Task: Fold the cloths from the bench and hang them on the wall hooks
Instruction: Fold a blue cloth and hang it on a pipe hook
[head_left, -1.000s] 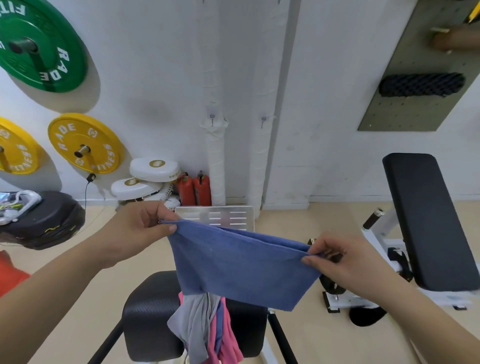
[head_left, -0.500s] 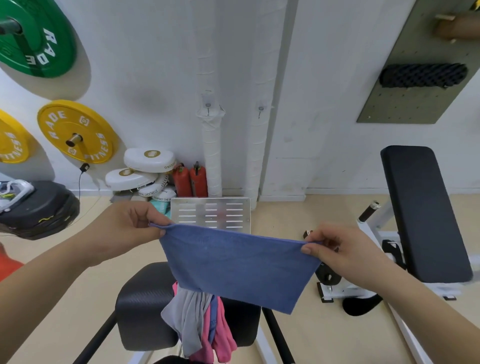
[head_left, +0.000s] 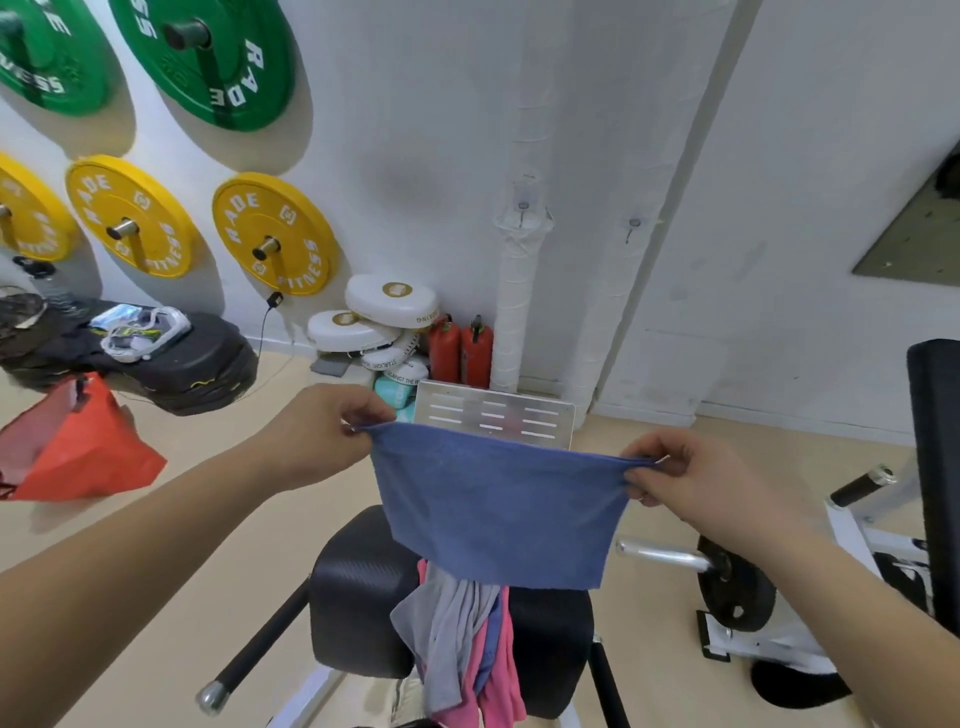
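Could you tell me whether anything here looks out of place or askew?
The blue cloth, pinched at its top corners by the left hand and right hand, hangs slanted, its right corner lower. The other cloths lie bunched on the bench, drooping off its edge.

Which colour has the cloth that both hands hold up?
The cloth is plain blue, best seen in the head view.

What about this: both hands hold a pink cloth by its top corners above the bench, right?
Not quite: the head view shows the cloth is blue, not pink. The left hand and right hand do pinch its top corners above the bench.
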